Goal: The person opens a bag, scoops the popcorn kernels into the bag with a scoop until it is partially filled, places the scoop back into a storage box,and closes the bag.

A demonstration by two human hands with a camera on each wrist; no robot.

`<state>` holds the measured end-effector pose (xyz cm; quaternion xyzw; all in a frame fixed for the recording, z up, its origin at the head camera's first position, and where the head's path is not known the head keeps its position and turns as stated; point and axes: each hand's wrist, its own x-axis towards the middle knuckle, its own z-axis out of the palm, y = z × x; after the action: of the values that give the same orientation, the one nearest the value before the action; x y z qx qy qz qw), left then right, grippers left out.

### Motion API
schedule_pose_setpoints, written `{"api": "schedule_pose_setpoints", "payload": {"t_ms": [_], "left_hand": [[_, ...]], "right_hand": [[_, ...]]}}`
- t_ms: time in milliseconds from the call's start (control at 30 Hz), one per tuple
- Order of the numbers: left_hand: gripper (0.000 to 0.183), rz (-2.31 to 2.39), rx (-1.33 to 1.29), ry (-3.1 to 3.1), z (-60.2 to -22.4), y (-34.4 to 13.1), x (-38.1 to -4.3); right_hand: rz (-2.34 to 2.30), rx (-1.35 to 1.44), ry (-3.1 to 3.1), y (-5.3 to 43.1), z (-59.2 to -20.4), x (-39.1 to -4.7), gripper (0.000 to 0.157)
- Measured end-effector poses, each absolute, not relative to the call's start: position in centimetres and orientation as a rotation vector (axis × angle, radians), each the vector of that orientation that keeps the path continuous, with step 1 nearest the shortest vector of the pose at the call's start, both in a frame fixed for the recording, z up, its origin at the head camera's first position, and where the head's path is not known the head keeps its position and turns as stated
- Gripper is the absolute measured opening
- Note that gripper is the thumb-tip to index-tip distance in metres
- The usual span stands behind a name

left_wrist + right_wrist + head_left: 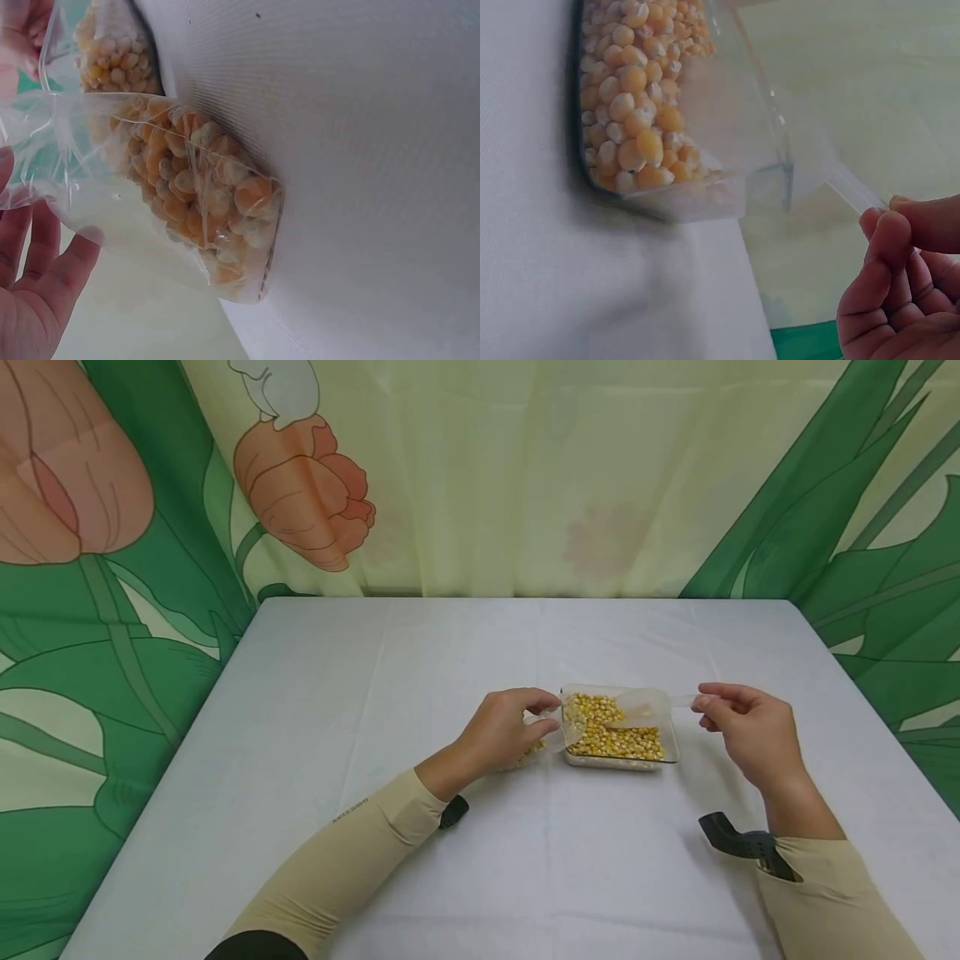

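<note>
A clear rectangular container (621, 765) of yellow corn kernels (611, 742) stands on the table. My right hand (753, 727) pinches the thin handle of a translucent plastic scoop (855, 193) between thumb and index finger. The scoop's pale bowl lies over the right part of the container, partly hidden behind its wall in the right wrist view. On the container's left side, my left hand (504, 731) holds the upper part of a clear plastic bag (187, 180) with its fingers and thumb. Corn kernels fill the bag's lower part, which rests on the tablecloth.
A white cloth (450, 860) covers the table. Behind the table hangs a curtain (487, 477) printed with flowers and leaves. Dark camera mounts (738, 839) sit at the wrists, over beige sleeves (352, 852).
</note>
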<state>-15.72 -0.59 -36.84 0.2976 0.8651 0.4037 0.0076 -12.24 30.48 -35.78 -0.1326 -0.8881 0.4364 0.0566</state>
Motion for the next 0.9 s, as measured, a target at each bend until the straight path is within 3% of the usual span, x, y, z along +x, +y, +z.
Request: {"api": "schedule_pose_setpoints", "payload": {"t_ms": [200, 367, 467, 900], "left_hand": [[0.026, 1.264, 0.95, 2.697, -36.9, -0.6, -15.8], [0.026, 1.27, 0.965, 2.7, -36.9, -0.6, -15.9], [0.025, 1.268, 0.965, 2.7, -36.8, -0.6, -15.9], [0.027, 1.237, 0.938, 2.702, -36.7, -0.5, -15.9]], "right_hand": [[1.626, -0.401, -2.602, 31.3, -37.2, -12.6, 0.044], [2.014, -0.334, -2.352, 31.6, -38.2, -12.9, 0.012], [2.171, -0.277, -2.221, 31.4, -38.6, -13.1, 0.018], [2.35, -0.271, -2.089, 31.0, -39.3, -13.1, 0.017]]}}
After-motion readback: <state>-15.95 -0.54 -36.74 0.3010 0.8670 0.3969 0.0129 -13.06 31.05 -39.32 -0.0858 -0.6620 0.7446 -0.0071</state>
